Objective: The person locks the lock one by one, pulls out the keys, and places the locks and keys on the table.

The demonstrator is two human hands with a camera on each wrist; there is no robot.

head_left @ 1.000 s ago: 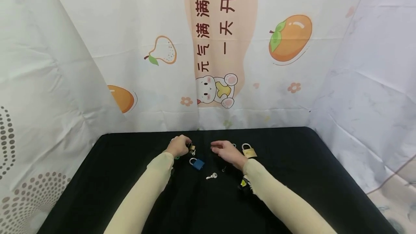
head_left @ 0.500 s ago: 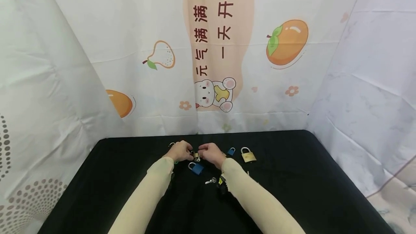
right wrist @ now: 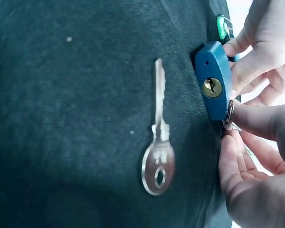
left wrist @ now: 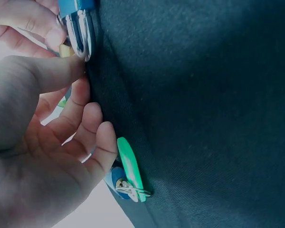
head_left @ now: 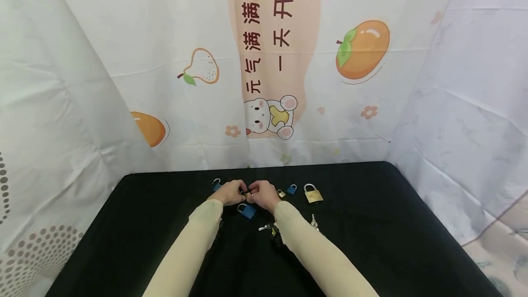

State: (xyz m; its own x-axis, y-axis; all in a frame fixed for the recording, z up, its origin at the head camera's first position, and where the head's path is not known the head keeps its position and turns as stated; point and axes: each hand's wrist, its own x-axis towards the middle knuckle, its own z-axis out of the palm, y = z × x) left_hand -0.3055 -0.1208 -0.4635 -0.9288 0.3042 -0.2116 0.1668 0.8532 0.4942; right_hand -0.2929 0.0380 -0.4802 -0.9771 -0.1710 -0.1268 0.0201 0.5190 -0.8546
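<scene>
Near the back of the black cloth, both hands meet over a small brass padlock [head_left: 248, 195]. My left hand [head_left: 231, 192] grips it between thumb and fingers; in the left wrist view only a bit of its brass body [left wrist: 65, 50] shows behind the thumb. From the right, my right hand [head_left: 265, 195] pinches a small key [right wrist: 235, 127] with a ring [right wrist: 231, 110] at that padlock, mostly covered by thumb and fingers. Right in front of the hands lies a larger blue padlock [head_left: 247, 211], its keyhole facing the right wrist camera.
A loose silver key [right wrist: 158, 142] lies nearer me, and another key [head_left: 314, 222] farther right. To the right stand a small brass padlock [head_left: 281, 193], a small blue padlock [head_left: 292, 189] and a large brass padlock [head_left: 313, 194]. Left, another blue padlock [head_left: 217, 184]; a green tag [left wrist: 129, 168] beside the left fingers.
My right hand has moved left to the small brass padlock and now pinches its key. The left hand stays on the padlock, which is now mostly covered by fingers.
</scene>
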